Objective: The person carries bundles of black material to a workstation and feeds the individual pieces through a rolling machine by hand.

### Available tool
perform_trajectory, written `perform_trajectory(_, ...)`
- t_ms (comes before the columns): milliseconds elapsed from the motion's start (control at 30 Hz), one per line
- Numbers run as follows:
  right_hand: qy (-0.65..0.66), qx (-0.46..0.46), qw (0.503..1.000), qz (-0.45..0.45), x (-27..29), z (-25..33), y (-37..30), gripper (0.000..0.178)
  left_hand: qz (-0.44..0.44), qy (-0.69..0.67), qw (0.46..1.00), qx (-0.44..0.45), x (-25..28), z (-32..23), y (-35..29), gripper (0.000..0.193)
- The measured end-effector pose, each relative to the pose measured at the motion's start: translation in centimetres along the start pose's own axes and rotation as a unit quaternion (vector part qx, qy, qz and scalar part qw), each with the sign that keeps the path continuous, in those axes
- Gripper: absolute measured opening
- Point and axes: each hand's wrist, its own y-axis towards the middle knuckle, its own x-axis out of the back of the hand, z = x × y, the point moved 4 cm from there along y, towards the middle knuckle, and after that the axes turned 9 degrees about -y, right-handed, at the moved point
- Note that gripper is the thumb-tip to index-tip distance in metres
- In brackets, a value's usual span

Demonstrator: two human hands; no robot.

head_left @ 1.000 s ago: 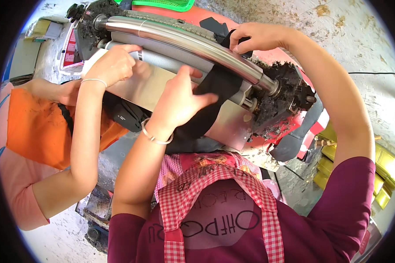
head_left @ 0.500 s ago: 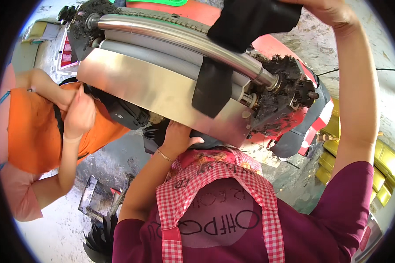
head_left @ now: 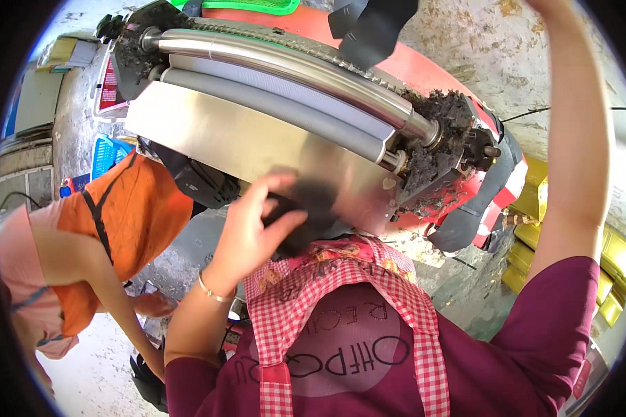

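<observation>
My left hand (head_left: pixel 257 212) is in front of the machine's metal plate (head_left: pixel 209 135), its thumb and fingers curled round a black flat piece of material (head_left: pixel 311 215), blurred by motion. The machine has a shiny steel roller (head_left: pixel 285 66) above a grey roller (head_left: pixel 257 97). My right arm stretches up on the right; only the wrist end of my right hand (head_left: pixel 551 5) shows at the top edge, its fingers out of the picture. Black cut pieces (head_left: pixel 372 31) hang beyond the roller at the top; what holds them is hidden.
Dark shreds (head_left: pixel 435 128) cover the machine's right end. At the left a person in an orange apron (head_left: pixel 135 201) bends with an arm reaching down. Yellow wrapped bundles (head_left: pixel 535 187) lie at right. A blue basket (head_left: pixel 108 154) stands behind the person.
My left hand has risen from under the plate with a black piece. My right hand has moved up out of view. The black piece on the rollers is gone. The co-worker has bent down.
</observation>
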Motion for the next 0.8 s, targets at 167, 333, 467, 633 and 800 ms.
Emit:
perform_trajectory(167, 0.036, 0.07, 0.954, 0.288, -17.8, -1.0, -1.7, 0.024, -0.058, 0.179, 0.981, -0.039, -0.4, -2.2, 8.1, 0.059)
perform_trajectory(333, 0.106, -0.015, 0.911, 0.397, -18.9, -0.1, -3.1, 0.03, -0.079, 0.173, 0.98, -0.056, -0.1, -2.7, 8.0, 0.063)
perform_trajectory(467, 0.284, -0.14, 0.896, 0.312, -17.7, -2.3, -3.3, 0.04, -0.002, 0.071, 0.996, 0.061, 4.1, 1.0, 2.7, 0.033)
perform_trajectory(633, 0.353, -0.12, 0.884, 0.283, -11.2, -1.2, -1.3, 0.024, 0.001, 0.031, 0.99, 0.139, 1.7, 6.3, -0.6, 0.036)
perform_trajectory(800, 0.267, -0.121, 0.946, 0.137, -2.3, 0.3, -1.8, 0.026, 0.014, -0.136, 0.984, 0.111, -2.0, 5.8, 0.6, 0.046)
